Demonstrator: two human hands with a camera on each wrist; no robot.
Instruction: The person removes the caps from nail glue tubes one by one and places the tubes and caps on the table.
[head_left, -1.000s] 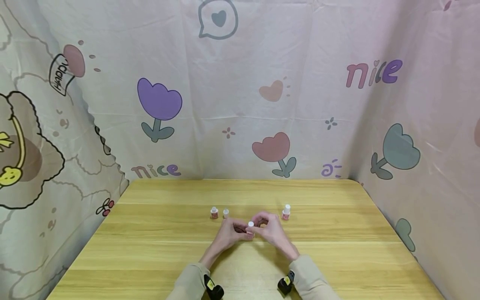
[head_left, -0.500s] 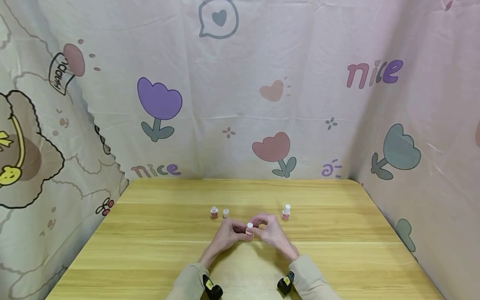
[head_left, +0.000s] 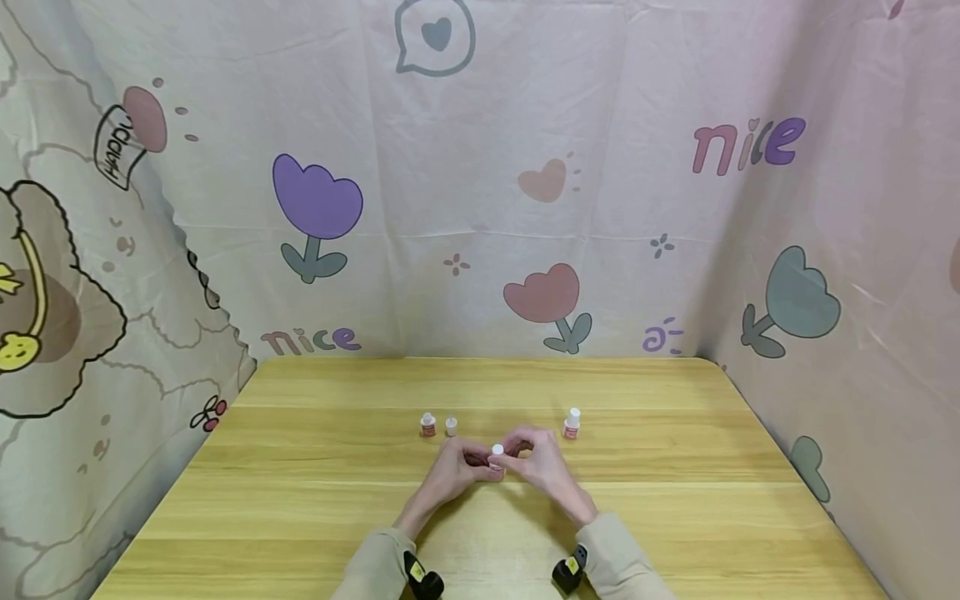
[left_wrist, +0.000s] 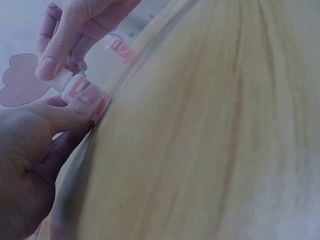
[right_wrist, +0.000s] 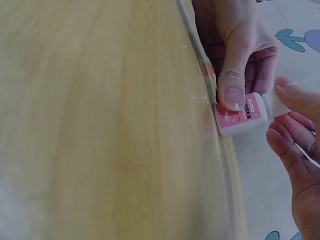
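A small white glue bottle (right_wrist: 245,116) with a pink label stands upright on the table, between my hands. My left hand (head_left: 453,468) grips its body, with the thumb (left_wrist: 91,95) over the label. Its white cap (head_left: 498,450) is pinched between the thumb and fingers of my right hand (head_left: 546,462). The cap sits on the bottle's neck. Behind my left hand, in the head view, stand another glue bottle (head_left: 428,426) with a short white top and a separate small white cap (head_left: 452,427). A third glue bottle (head_left: 572,424), with a tall cap, stands behind my right hand.
The wooden table (head_left: 330,500) runs back to a printed cloth backdrop (head_left: 450,192). Cloth also hangs at the left and right sides. A black wrist camera is strapped near each sleeve cuff.
The held bottle has shifted very slightly left, along with the fingers on it. Both hands keep the same hold, and the other bottles and loose cap stay put.
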